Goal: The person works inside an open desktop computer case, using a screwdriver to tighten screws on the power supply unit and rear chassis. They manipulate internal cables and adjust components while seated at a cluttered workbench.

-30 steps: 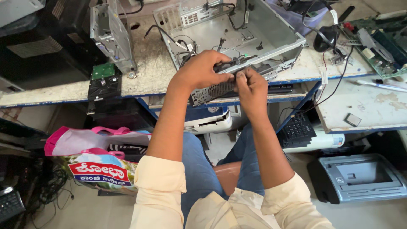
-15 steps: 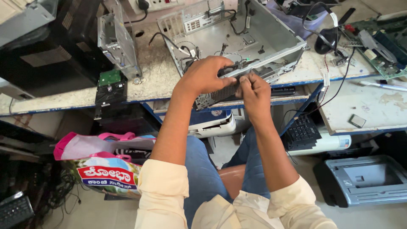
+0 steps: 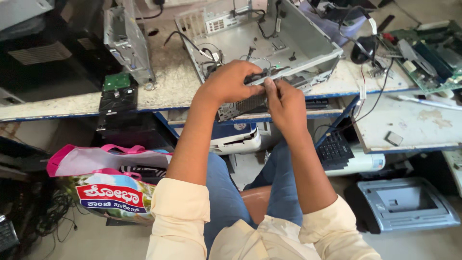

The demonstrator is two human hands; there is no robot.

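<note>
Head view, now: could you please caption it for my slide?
Both hands, left hand and right hand, grip a drive bracket before an open computer case.

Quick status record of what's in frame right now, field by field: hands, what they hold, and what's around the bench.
left hand: gripping a metal drive unit from above
right hand: fingertips pinching at the unit's top edge
open computer case: on the bench just behind the hands, loose cables inside
hard drive: at the bench's front edge, left of the hands
circuit board: far right of the bench
shopping bag: on the floor, left
keyboard: under the bench, right
</note>
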